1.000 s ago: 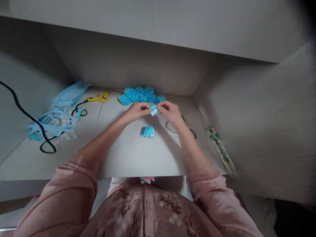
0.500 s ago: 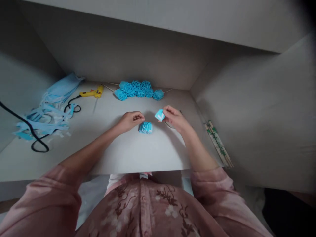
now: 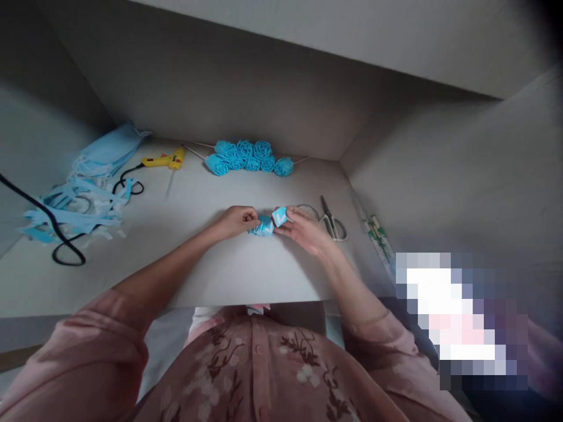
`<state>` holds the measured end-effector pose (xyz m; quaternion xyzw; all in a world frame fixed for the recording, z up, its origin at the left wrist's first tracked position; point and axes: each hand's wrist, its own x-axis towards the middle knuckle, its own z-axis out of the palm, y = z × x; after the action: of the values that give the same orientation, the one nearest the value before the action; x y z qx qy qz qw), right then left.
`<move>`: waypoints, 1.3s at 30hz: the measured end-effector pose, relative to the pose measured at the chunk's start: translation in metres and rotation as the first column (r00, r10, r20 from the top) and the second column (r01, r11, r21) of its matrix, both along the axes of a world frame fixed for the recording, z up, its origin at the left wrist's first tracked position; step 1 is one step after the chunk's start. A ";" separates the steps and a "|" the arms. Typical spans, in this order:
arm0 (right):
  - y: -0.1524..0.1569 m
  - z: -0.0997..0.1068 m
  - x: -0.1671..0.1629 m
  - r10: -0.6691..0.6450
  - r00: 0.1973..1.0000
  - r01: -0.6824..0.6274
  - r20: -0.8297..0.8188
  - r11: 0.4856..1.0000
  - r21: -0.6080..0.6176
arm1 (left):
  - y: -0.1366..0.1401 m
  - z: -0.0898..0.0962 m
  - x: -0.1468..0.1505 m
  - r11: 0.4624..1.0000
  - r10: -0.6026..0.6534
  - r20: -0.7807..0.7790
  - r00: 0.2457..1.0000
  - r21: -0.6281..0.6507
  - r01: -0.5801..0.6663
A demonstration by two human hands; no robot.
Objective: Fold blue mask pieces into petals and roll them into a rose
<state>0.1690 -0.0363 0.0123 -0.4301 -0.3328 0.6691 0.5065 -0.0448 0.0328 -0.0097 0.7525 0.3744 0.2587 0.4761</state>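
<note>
My right hand (image 3: 303,225) pinches a small folded square of light-blue fabric (image 3: 280,217) with a white check-like mark on it. Just left of that square, a pile of similar blue folded squares (image 3: 265,226) rests on the table. My left hand (image 3: 241,221) is closed, its fingers curled and thumb and fingertips pressed at the pile's left edge. The two hands are close together, with the held square at the pile's upper right. Just beyond my right hand lie scissors (image 3: 331,223) with pale handles, tips pointing away.
Blue fabric roses (image 3: 244,156) on sticks lie along the back wall. Left of them is a yellow glue gun (image 3: 165,159) with a black cord, beside face masks (image 3: 112,152) and cut strips (image 3: 74,214). Wrapped sticks (image 3: 378,237) lie at the right edge. A pixelated patch covers the lower right.
My right hand has lowered the blue square leftward to the pile. My left hand has moved slightly down to the pile's edge. The scissors now show, and a pixelated patch has appeared at lower right.
</note>
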 end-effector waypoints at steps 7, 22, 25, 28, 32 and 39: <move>0.001 0.014 -0.021 -0.042 0.999 0.042 -0.031 0.999 -0.007 | 0.001 0.006 -0.003 0.998 -0.059 -0.077 0.995 -0.017 0.057; 0.012 0.019 -0.041 -0.090 0.988 0.087 0.128 0.996 0.030 | 0.010 0.007 -0.009 0.991 0.016 -0.176 0.984 0.133 0.008; 0.014 0.021 -0.036 -0.149 0.942 0.113 0.300 0.985 0.133 | 0.013 0.001 -0.009 0.990 0.042 -0.167 0.985 0.141 -0.018; 0.018 0.034 -0.026 -0.125 0.933 0.038 0.337 0.967 0.252 | 0.013 -0.001 -0.008 0.987 0.096 -0.175 0.980 0.145 -0.071; 0.029 0.044 -0.019 0.029 0.949 -0.150 0.314 0.917 0.370 | 0.013 -0.002 -0.010 0.980 0.117 -0.143 0.983 0.175 -0.092; 0.049 0.035 -0.036 -0.131 0.855 -0.185 0.502 0.827 0.531 | 0.017 -0.017 -0.011 0.990 0.020 -0.148 0.989 0.142 0.001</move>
<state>0.1333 0.0131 0.0476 -0.4208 -0.6443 0.4077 0.4915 -0.0556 0.0495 -0.0265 0.7998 0.3932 0.2301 0.3909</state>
